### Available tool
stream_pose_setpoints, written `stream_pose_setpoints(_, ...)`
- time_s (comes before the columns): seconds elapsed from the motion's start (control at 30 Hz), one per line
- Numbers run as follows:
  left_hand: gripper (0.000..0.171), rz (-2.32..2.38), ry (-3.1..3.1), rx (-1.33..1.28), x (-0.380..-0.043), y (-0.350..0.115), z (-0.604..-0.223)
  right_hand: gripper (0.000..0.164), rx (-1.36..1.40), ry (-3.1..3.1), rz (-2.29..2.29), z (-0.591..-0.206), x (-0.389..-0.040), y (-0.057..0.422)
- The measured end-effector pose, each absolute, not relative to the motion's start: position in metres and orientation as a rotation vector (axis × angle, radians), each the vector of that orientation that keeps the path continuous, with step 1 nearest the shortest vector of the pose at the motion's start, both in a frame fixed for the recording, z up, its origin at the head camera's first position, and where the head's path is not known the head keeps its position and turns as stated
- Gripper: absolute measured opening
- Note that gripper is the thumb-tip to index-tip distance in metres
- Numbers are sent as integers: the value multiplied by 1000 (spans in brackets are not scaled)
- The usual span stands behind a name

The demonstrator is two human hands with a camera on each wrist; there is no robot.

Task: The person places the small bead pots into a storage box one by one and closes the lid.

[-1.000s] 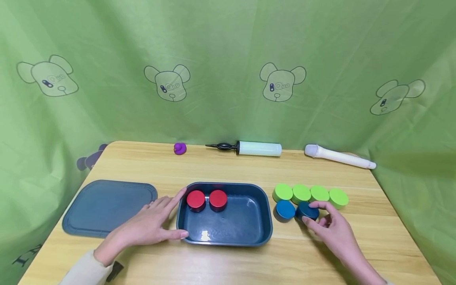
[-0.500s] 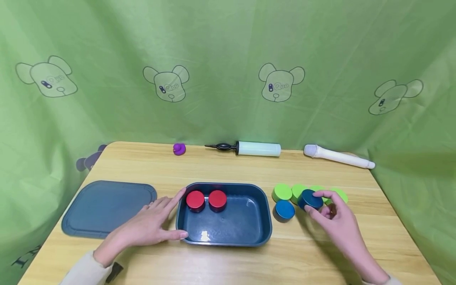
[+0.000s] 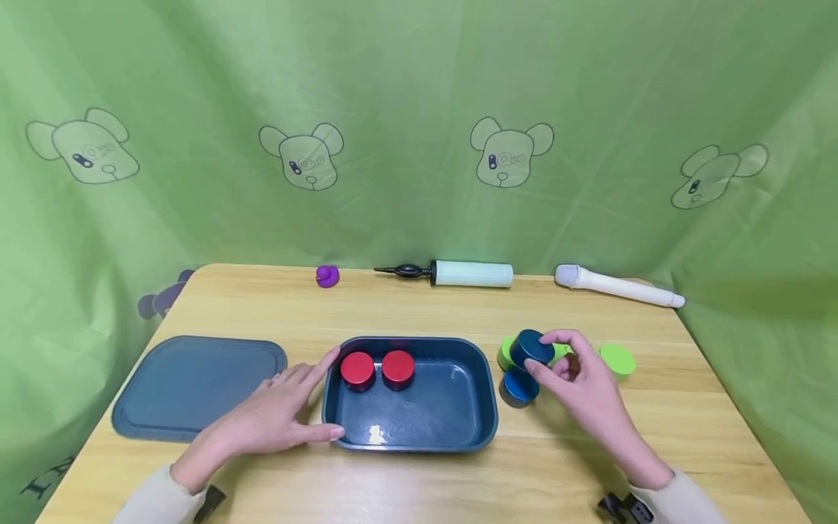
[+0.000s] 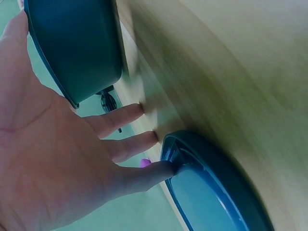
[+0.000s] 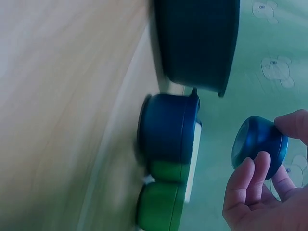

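My left hand lies against the left end of a dark blue rectangular box, its fingers spread. The index fingertip is at the far left corner and the thumb tip at the near rim. Two red round tins sit inside along the back left. With thumb and fingertips, my right hand pinches a blue round tin, raised and slightly tilted. In the head view it overlaps the row of green round tins, partly hiding them. A second blue tin stands on the table just below it.
A flat dark blue lid lies left of the box, beneath the left forearm's side. Along the back edge are a purple rubber duck, a hand pump and a white microphone. A green curtain hangs behind.
My right hand has lifted the blue tin off the table and carried it back and left, over the green tins. The left hand stays at the box.
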State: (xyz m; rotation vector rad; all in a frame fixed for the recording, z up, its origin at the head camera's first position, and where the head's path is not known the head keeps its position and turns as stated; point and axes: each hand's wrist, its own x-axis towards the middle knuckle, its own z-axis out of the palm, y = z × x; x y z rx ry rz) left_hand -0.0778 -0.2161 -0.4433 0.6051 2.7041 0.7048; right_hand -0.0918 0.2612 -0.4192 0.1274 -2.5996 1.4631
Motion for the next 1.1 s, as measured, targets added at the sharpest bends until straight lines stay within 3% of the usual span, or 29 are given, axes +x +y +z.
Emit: stream_pose_setpoints(1.1,114,709,2709,634,-79,-217,-442,39,514,-2753,1156,-426,-114,167)
